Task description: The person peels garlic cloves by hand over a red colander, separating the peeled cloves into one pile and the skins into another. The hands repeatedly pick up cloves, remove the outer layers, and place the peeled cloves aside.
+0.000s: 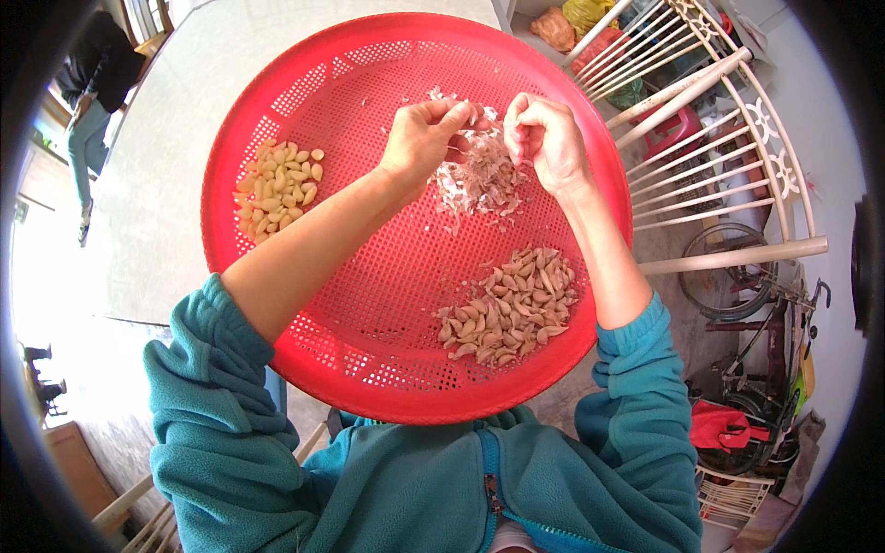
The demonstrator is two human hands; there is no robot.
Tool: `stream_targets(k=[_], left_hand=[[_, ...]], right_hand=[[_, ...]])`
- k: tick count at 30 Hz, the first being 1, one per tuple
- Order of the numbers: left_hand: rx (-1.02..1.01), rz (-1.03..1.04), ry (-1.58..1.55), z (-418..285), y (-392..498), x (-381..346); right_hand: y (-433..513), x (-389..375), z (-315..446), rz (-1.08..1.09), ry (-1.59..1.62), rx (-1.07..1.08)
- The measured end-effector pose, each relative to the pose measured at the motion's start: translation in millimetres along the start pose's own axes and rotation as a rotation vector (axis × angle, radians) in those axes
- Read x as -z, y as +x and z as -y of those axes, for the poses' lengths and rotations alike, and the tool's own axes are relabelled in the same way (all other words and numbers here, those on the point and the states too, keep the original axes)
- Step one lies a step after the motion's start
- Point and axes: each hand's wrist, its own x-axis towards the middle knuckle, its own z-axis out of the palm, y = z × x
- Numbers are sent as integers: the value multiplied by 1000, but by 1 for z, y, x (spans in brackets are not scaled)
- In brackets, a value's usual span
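Observation:
My left hand (430, 138) is over a heap of papery garlic skins (480, 176), its thumb and fingertips pinched around a small pale piece of garlic (473, 115). Just to its right, my right hand (550, 142) has its fingers curled in toward the thumb; whether something is between them is too small to tell. Both hands are above a large round red plastic basket (387, 276) with a mesh bottom. Peeled garlic cloves (276, 186) are gathered at its left side. Unpeeled garlic cloves (511, 304) form a pile at the lower right.
Under the basket's far part is a pale tabletop (173, 173). A cream metal rail frame (705, 138) stands close on the right, with a bicycle (733, 276) beyond it. Plastic bags (588, 27) lie at the upper right. Another person (97, 83) is at the far left.

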Motion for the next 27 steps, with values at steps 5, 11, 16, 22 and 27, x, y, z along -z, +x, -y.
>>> stream_targets(k=[5, 11, 16, 22, 27], left_hand=[[-52, 40, 151, 1, 1, -1], [-94, 55, 211, 2, 1, 0], [-145, 33, 321, 1, 0, 0], [-157, 15, 357, -1, -1, -1], [-188, 6, 369, 1, 0, -1]], right_hand=[[1, 4, 0, -102, -310, 90], [6, 2, -11, -134, -476, 286], [4, 2, -8, -134, -583, 237], [2, -6, -7, -125, -566, 316], [1, -8, -7, -137, -583, 326]])
